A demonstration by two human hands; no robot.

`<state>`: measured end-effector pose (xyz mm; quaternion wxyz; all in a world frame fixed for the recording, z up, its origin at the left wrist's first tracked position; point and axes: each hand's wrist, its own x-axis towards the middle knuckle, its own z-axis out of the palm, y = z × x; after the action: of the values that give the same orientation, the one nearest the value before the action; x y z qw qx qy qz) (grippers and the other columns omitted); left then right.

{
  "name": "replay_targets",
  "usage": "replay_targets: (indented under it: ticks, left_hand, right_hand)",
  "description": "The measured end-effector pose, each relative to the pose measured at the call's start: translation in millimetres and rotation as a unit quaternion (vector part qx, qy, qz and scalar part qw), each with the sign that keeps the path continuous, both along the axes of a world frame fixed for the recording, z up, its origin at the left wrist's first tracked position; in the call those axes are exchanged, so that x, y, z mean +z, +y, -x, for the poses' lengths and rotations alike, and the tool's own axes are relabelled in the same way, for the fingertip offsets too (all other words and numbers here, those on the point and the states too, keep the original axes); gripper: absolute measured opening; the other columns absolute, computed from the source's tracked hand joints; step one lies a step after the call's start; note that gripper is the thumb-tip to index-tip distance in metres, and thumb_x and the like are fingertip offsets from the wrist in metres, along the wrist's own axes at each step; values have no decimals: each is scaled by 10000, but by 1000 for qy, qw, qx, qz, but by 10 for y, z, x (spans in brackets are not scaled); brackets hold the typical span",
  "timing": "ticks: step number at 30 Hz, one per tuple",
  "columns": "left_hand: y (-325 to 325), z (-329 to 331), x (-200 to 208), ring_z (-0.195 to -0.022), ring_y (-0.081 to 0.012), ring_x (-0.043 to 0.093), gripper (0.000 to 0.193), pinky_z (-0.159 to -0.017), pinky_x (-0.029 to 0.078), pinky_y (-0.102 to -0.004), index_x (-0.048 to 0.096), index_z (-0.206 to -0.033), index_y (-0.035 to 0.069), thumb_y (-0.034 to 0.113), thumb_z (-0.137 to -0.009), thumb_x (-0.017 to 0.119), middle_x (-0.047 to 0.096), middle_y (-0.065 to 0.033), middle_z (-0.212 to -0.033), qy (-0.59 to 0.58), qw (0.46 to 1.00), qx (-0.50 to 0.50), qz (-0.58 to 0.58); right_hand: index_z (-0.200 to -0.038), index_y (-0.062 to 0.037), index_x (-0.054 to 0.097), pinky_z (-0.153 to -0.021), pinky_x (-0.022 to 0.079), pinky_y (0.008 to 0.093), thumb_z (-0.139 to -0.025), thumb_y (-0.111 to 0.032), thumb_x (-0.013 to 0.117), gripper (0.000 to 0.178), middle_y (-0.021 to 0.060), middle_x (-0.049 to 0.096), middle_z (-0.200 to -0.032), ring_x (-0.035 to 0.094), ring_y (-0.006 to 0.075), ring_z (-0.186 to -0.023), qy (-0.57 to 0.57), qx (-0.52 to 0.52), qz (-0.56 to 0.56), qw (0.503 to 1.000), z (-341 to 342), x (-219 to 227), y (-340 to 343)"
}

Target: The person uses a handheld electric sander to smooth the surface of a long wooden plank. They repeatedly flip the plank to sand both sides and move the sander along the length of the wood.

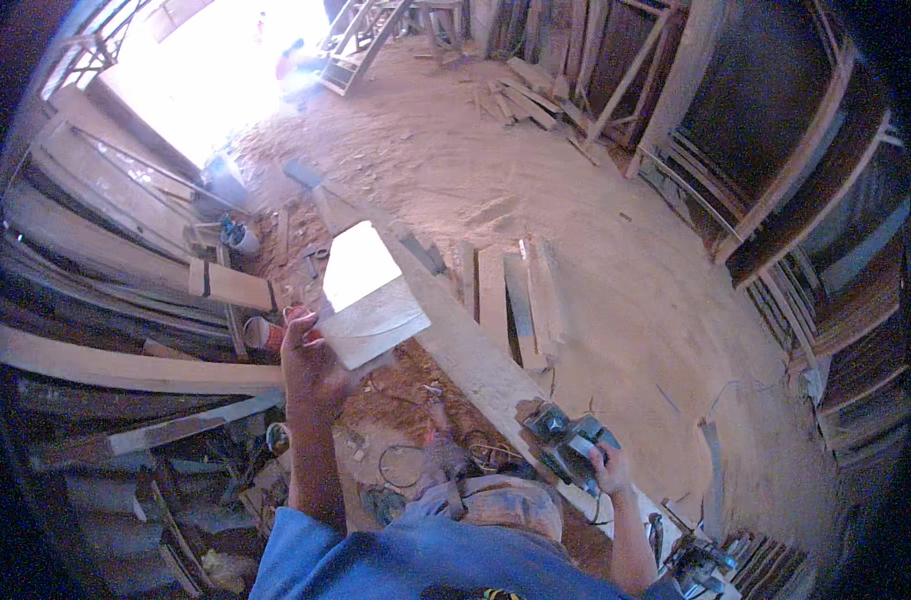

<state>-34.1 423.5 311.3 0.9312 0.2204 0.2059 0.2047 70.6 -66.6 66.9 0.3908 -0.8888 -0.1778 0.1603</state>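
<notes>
My left hand is closed on the near left edge of a flat pale wooden board, raised above the workbench. The board's far part is washed out by glare, and some of my fingers are hidden. On the right, my right hand wraps round the handle of a dark electric hand planer. The planer rests on a long wooden bench plank, which runs slantwise from far left to near right. Board and planer are well apart.
Several loose planks lie beyond the bench on the dusty floor. Long timbers are stacked at the left, near a small red container. A cluster of tools sits at the bench's near right end. Tall boards lean along the right.
</notes>
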Motion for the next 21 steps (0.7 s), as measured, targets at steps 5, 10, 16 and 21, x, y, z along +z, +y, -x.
replay_targets:
  ticks: [5,10,16,21]
  left_hand:
    - [137,62,-117,-1257,-418,552,389,-1054,409,-688,537,-1250,109,228,-886,604,599,-157,-1296,-2,1000,26,7]
    - [232,80,-271,-1253,-412,555,369,-1059,403,-694,542,-1224,110,240,-886,612,607,-155,-1268,-12,999,34,-2]
    - [165,73,-205,-1225,-406,576,520,-1051,468,-586,497,-1353,67,299,-898,592,594,-197,-1287,9,999,31,3]
    - [-147,-65,-379,-1157,-378,614,606,-978,537,-507,454,-1360,-20,350,-903,602,609,-210,-1250,105,987,-13,-123]
  right_hand:
    - [-921,-21,686,-647,486,460,-915,-477,581,468,214,642,-724,644,390,-701,0,27,-42,999,-47,147,127]
    - [-918,-23,683,-645,485,465,-916,-487,571,477,211,646,-720,647,379,-690,12,19,16,1000,-26,-138,-28]
    - [-929,-19,681,-636,484,453,-925,-490,562,485,182,636,-679,638,357,-664,-24,22,52,998,-51,-236,-40]
    - [-959,-25,686,-727,497,427,-915,-481,601,466,196,671,-823,651,338,-807,-57,9,42,997,-7,-399,-190]
